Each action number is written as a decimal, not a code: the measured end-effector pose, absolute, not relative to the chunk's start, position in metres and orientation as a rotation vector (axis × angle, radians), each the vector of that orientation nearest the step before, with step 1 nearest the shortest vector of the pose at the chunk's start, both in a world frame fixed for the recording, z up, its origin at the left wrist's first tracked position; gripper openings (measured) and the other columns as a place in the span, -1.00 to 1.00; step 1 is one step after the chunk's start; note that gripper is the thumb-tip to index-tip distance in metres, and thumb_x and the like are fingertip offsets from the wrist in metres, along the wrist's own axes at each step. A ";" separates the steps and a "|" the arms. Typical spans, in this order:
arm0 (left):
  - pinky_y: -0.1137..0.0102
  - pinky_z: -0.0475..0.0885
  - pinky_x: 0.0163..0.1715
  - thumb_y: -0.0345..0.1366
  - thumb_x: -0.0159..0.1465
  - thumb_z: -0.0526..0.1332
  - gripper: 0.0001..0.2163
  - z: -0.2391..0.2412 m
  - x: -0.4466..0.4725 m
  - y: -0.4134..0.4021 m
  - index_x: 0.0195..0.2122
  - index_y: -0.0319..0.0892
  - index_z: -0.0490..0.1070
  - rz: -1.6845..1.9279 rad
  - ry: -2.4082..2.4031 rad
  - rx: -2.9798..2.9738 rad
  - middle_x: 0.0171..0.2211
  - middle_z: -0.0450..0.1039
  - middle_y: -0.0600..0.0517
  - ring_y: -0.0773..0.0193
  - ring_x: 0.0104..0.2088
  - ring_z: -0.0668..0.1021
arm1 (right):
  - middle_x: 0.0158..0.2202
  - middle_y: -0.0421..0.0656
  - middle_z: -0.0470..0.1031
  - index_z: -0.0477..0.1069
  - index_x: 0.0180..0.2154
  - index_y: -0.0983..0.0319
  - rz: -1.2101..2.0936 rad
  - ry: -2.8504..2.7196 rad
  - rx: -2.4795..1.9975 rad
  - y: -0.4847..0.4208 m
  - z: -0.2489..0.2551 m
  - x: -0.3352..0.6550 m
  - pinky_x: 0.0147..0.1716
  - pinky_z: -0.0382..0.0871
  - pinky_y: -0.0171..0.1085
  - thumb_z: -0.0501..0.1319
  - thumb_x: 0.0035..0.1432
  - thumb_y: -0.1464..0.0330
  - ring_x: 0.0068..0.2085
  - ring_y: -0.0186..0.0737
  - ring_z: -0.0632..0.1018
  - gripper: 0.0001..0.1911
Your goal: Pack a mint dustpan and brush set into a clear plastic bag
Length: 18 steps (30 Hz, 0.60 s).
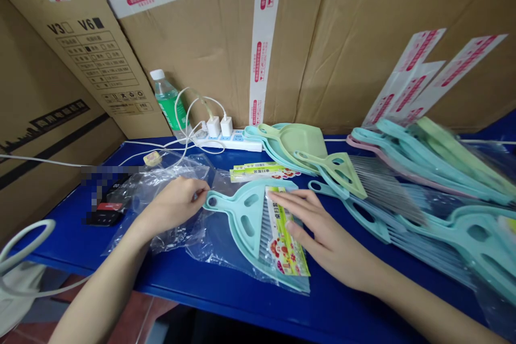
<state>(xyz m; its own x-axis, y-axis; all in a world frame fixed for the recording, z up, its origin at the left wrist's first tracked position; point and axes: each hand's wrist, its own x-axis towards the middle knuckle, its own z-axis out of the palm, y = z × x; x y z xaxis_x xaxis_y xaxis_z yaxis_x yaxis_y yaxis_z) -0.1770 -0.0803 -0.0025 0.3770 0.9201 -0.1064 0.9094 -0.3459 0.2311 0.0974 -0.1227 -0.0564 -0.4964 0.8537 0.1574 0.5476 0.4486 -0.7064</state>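
A light blue brush-and-dustpan set (245,220) lies on the blue table (226,290), partly inside a clear plastic bag (209,242). A printed paper label card (287,236) rests on it. My right hand (318,231) lies flat on the card, fingers spread, pressing it down. My left hand (175,201) pinches the open edge of the clear bag right next to the set's handle end (212,202).
More clear bags (161,183) lie at left by a dark device (108,209). Spare label cards (262,172), green dustpans (300,142), a green brush (342,169), a power strip (229,140) and a bottle (171,102) sit behind. Packed sets (451,209) pile at right. Cardboard boxes (342,37) back the table.
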 end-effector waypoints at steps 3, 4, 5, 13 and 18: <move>0.46 0.22 -0.51 -0.39 0.23 0.03 -0.77 -0.003 -0.176 -0.081 -0.43 -0.18 0.49 0.053 1.615 2.383 -0.53 0.49 0.05 0.33 -0.55 0.45 | 0.09 -0.02 0.44 0.32 0.18 0.13 0.967 -2.030 -1.188 -0.123 -0.055 0.097 0.13 0.23 0.10 -0.10 0.33 0.04 0.13 -0.02 0.37 -0.44; 0.47 0.22 -0.51 -0.38 0.23 0.03 -0.76 -0.003 -0.176 -0.081 -0.43 -0.18 0.49 0.051 1.611 2.381 -0.53 0.49 0.05 0.33 -0.55 0.45 | 0.05 -0.03 0.47 0.35 0.16 0.12 1.020 -1.990 -1.189 -0.123 -0.055 0.096 0.11 0.25 0.09 -0.10 0.32 0.03 0.09 -0.02 0.40 -0.44; 0.47 0.22 -0.51 -0.38 0.23 0.03 -0.76 -0.003 -0.176 -0.081 -0.43 -0.18 0.49 0.047 1.605 2.381 -0.53 0.49 0.05 0.34 -0.55 0.45 | 0.01 -0.03 0.49 0.39 0.13 0.12 1.077 -1.966 -1.183 -0.124 -0.055 0.096 0.08 0.28 0.07 -0.09 0.31 0.01 0.05 -0.02 0.44 -0.44; 0.45 0.21 -0.51 -0.35 0.22 0.01 -0.75 -0.006 -0.178 -0.080 -0.46 -0.19 0.46 0.072 1.580 2.372 -0.55 0.45 0.06 0.35 -0.56 0.41 | -0.10 -0.05 0.58 0.55 -0.04 0.15 1.327 -1.865 -1.092 -0.124 -0.050 0.094 0.00 0.37 -0.07 0.08 0.23 0.02 -0.02 -0.04 0.52 -0.52; 0.43 0.18 -0.50 -0.32 0.23 0.00 -0.75 -0.005 -0.179 -0.080 -0.49 -0.18 0.42 0.093 1.558 2.380 -0.57 0.40 0.08 0.37 -0.57 0.37 | -0.20 -0.08 0.62 0.58 -0.11 0.15 1.503 -1.696 -1.085 -0.123 -0.051 0.096 -0.20 0.52 -0.15 0.19 0.15 0.04 -0.26 -0.15 0.61 -0.58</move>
<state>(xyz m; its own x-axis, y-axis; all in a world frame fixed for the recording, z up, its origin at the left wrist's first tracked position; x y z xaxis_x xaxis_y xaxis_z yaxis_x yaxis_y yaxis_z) -0.1789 -0.0800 -0.0049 0.4115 0.9052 -0.1059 0.8863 -0.3704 0.2781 0.0957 -0.1228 -0.0512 -0.4713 0.8792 -0.0698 0.1753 0.0158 -0.9844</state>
